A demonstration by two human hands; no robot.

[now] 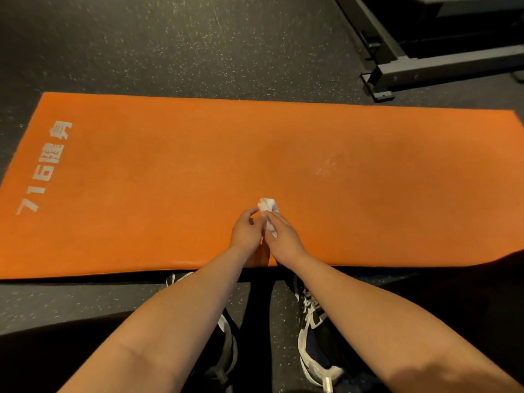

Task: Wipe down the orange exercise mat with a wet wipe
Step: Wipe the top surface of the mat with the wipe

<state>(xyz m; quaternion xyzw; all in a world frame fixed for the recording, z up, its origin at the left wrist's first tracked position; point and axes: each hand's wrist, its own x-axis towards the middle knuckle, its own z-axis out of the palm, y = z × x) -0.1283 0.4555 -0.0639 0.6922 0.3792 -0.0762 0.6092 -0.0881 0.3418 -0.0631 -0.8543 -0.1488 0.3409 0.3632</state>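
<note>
Forearms reach in bare from the bottom edge, their elbows cut off, and meet at the wrists over the near strip of the orange mat [141, 180]. Behind the fingers, back toward the body, two dark shoes with white laces stand on the floor just short of the mat's near edge: the left shoe [228, 347] is mostly hidden under the left forearm, and the right shoe [312, 347] is partly covered by the right forearm and dark clothing. The right hand [283, 236] has its fingers bent down over a crumpled white wet wipe [267, 207] and holds it; one wad sticks out past the fingertips, and a strip shows in the gap between the two hands. How much of it lies under the palm is hidden. The left hand [246, 232] has curled fingers whose tips reach the wipe's left edge, but whether they pinch it or only touch it is unclear. Whether the wipe rests on the mat or is held just above it is also unclear. Beyond and to the right of the fingertips is a faint pale smear [326, 167]. Far to the left of the fingers is pale sideways lettering [45, 168], hard to read. The mat's right end is cut off. Well beyond the fingertips lies speckled dark floor [141, 38], and at upper right a black metal frame [397, 61] runs out of view.
</note>
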